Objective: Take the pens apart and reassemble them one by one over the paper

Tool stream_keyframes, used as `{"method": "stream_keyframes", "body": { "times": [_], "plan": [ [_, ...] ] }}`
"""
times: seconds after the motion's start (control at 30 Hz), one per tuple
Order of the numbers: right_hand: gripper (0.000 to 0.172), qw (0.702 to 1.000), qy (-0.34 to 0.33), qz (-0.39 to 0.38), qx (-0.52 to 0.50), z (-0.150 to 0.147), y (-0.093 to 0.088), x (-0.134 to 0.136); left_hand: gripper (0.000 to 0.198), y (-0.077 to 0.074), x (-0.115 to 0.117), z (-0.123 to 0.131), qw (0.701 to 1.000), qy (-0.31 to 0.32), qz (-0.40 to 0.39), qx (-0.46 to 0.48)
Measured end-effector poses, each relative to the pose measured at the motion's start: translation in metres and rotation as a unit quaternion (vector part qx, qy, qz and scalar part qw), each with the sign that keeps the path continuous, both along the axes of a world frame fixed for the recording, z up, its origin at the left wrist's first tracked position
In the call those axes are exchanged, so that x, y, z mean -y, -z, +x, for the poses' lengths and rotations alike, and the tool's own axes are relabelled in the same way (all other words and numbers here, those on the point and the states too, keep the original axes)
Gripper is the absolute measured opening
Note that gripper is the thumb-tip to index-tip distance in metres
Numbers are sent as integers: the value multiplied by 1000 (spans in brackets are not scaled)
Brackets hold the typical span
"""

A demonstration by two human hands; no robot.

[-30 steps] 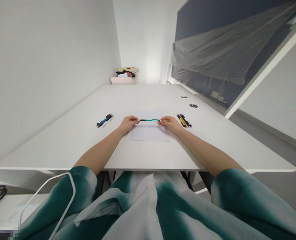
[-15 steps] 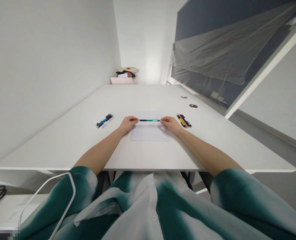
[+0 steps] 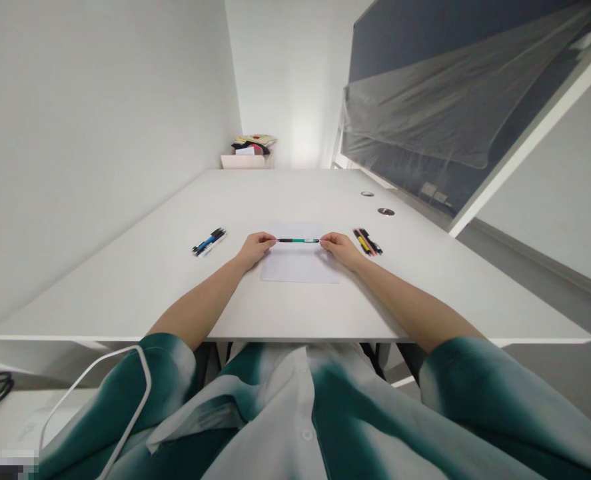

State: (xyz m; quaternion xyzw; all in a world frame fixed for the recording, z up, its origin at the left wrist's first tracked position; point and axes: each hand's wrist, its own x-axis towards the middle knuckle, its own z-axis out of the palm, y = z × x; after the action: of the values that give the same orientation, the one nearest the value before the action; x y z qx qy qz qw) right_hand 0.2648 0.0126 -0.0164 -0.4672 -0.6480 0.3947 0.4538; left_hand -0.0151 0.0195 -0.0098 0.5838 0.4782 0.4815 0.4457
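The middle of the frame is filled by the white worktop (image 3: 295,310); at the upper right, a dark panel (image 3: 405,43) is partly covered by clear sheeting (image 3: 435,113). White paper (image 3: 300,270) is laid at centre, flanked by the left hand (image 3: 256,250) and the right hand (image 3: 342,249). Blue and black pens (image 3: 209,241) are grouped at centre left, yellow and pink ones (image 3: 364,244) at centre right. Over the paper, a green-and-black pen (image 3: 299,241) is held level, one end pinched in each hand's narrow grip.
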Motion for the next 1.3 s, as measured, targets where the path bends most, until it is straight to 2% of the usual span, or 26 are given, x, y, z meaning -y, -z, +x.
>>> {"method": "stream_keyframes", "body": {
  "times": [0.2,1.3],
  "plan": [
    [29,1000,-1,5,3,-1,1,-1,24,2,-3,0,1000,4,0,-6],
    [26,999,22,-12,23,-4,-7,5,22,7,-8,0,997,13,45,-68]
  ]
}}
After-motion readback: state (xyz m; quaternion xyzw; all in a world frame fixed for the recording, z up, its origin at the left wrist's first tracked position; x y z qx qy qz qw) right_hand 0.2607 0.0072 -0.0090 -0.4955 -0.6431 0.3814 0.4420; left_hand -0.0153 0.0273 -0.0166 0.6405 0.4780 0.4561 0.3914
